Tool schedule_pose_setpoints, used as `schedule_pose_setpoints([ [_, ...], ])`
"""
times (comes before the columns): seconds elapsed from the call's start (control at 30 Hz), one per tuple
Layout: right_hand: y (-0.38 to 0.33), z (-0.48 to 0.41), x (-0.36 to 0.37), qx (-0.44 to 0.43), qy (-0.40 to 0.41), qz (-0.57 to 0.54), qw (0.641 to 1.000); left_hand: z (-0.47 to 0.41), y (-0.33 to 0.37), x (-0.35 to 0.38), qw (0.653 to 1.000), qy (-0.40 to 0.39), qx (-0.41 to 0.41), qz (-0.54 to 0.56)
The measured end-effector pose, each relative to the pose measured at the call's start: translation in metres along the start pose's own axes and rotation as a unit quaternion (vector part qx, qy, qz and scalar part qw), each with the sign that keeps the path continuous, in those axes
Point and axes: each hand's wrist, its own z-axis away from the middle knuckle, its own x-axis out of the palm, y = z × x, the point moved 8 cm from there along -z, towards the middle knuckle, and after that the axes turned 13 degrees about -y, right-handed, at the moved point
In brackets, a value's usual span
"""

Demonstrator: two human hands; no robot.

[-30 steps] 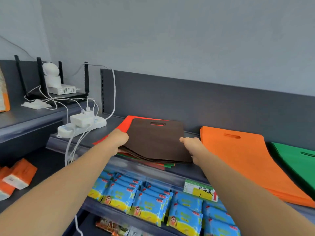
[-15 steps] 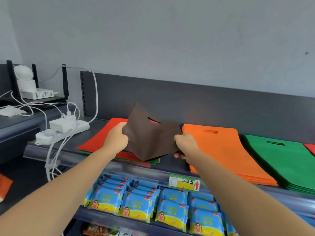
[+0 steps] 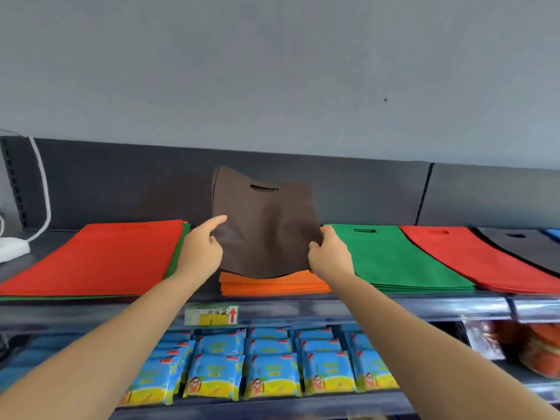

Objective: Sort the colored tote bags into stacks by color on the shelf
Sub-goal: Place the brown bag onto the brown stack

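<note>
A brown tote bag [image 3: 266,228] hangs upright in the air above the orange stack [image 3: 272,284]. My left hand [image 3: 201,253] holds its left edge, with the index finger pointing out over the cloth. My right hand [image 3: 328,256] pinches its right edge. On the shelf, left of the orange stack, lies a mixed pile with a red bag [image 3: 103,257] on top and green showing under it. To the right lie a green stack [image 3: 394,259], a red stack [image 3: 472,259] and a dark grey bag [image 3: 521,247].
The shelf's front rail [image 3: 363,309] carries a price tag [image 3: 212,315]. Blue snack packets [image 3: 266,368] fill the shelf below. A white power strip [image 3: 12,248] and cable [image 3: 42,189] sit at the far left. A dark back panel [image 3: 121,183] stands behind the bags.
Both hands have carried the brown bag to the right, off the mixed pile and over the orange stack, and raised it more upright. The view has swung right; more stacks show.
</note>
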Motion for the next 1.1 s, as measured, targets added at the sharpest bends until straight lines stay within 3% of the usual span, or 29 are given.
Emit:
schedule_pose_setpoints([
  [0.6,0.222,0.066,-0.246,0.092,0.101,0.054,0.989,0.029,0.194,0.282,0.984,-0.111,0.129,-0.044],
  [1.1,0.386,0.008,-0.404,0.171,0.170,0.063,0.968,-0.036,0.323,0.500,0.964,-0.178,0.196,-0.025],
])
